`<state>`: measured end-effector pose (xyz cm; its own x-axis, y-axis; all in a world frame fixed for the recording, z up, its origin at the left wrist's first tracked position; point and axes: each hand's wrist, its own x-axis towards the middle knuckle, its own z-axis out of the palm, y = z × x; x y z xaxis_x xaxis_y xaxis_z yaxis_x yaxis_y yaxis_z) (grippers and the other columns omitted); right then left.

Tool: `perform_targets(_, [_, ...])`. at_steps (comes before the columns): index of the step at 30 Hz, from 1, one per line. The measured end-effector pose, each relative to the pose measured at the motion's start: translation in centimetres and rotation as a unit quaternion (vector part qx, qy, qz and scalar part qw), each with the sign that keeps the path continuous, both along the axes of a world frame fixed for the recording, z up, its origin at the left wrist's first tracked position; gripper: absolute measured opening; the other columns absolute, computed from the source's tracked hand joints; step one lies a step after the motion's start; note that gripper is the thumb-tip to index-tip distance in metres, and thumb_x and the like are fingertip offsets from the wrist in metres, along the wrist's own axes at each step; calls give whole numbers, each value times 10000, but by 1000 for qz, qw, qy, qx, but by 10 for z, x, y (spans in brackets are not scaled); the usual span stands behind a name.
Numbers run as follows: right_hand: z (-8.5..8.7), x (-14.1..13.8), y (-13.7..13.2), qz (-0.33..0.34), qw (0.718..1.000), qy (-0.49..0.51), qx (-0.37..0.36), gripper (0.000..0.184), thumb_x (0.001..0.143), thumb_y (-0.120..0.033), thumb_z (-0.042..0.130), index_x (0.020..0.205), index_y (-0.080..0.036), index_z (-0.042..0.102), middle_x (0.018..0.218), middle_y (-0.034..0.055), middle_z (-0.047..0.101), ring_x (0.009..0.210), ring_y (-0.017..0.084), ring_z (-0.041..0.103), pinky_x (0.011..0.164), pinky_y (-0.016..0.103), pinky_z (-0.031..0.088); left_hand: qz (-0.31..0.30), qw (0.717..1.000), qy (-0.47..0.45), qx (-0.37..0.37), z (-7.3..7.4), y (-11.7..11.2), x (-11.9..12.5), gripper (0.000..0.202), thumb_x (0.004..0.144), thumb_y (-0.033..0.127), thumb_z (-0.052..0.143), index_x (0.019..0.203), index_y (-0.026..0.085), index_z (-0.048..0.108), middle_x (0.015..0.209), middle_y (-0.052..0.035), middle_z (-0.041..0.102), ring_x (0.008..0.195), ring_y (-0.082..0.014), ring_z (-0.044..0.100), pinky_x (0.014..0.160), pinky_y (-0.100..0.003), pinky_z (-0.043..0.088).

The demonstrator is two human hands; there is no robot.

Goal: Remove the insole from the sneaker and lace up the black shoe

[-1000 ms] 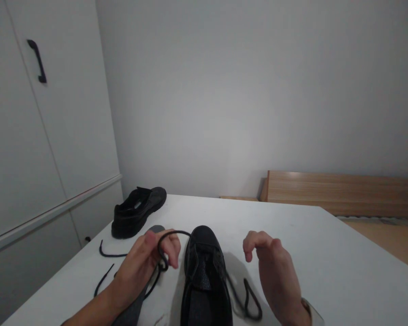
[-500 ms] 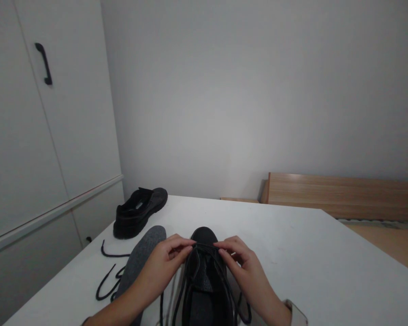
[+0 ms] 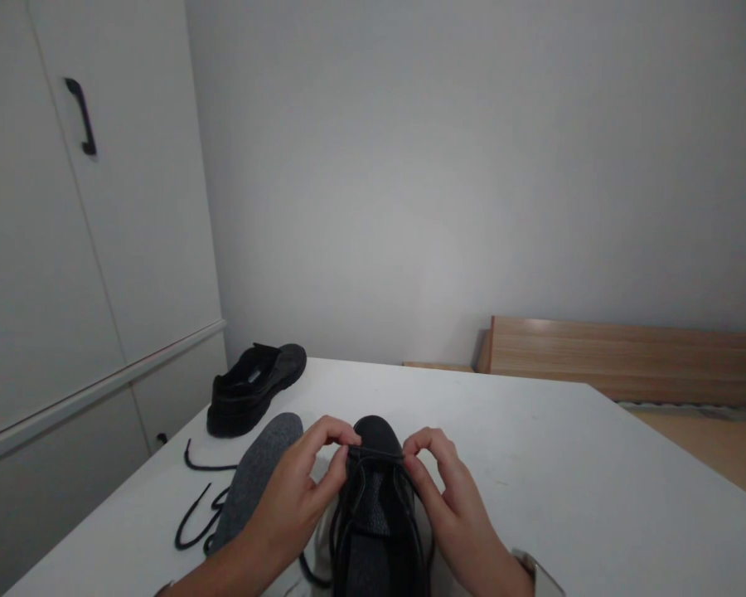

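- Shoe [image 3: 376,514] sits on the white table [image 3: 565,473] right in front of me, toe pointing away
- Second shoe [image 3: 254,400] lies far left, well apart
- Grey insole [image 3: 254,481] lies just left of my shoe, beside a loose lace [image 3: 192,518]
- My left hand [image 3: 298,497] and right hand [image 3: 448,497] flank the toe end, each pinching the lace [image 3: 376,453] stretched straight across between them

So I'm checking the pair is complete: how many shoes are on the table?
2. One black shoe lies at the near edge, between the left hand and right hand, which pinch its lace. The other shoe sits at the table's far left corner.
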<state>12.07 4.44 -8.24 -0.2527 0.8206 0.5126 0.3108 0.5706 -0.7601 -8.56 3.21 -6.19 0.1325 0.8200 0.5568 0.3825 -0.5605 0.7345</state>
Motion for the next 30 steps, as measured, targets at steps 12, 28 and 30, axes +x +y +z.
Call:
perform_targets(12, [17, 33, 19, -105, 990, -96, 16, 125, 822, -321, 609, 861, -248, 702, 682, 8, 585, 711, 236, 540, 723, 383, 398, 51, 989, 137, -5, 8, 12, -36, 152, 905, 301, 534, 847, 201, 632, 784, -31, 587, 717, -198, 546, 662, -275, 408])
perform_targets(28, [25, 41, 25, -178, 979, 37, 86, 144, 814, -337, 621, 759, -223, 690, 858, 58, 608, 803, 233, 556, 662, 344, 431, 54, 997, -42, -43, 12, 22, -48, 199, 834, 377, 636, 753, 195, 638, 982, -71, 670, 983, -260, 604, 876, -319, 442])
perform_targets(30, [25, 43, 24, -204, 969, 102, 96, 117, 832, -331, 615, 810, -220, 644, 852, 43, 598, 787, 218, 563, 649, 333, 436, 53, 986, -141, -73, 14, 22, -51, 218, 847, 391, 623, 773, 186, 607, 1007, -81, 697, 1012, -265, 616, 875, -323, 459])
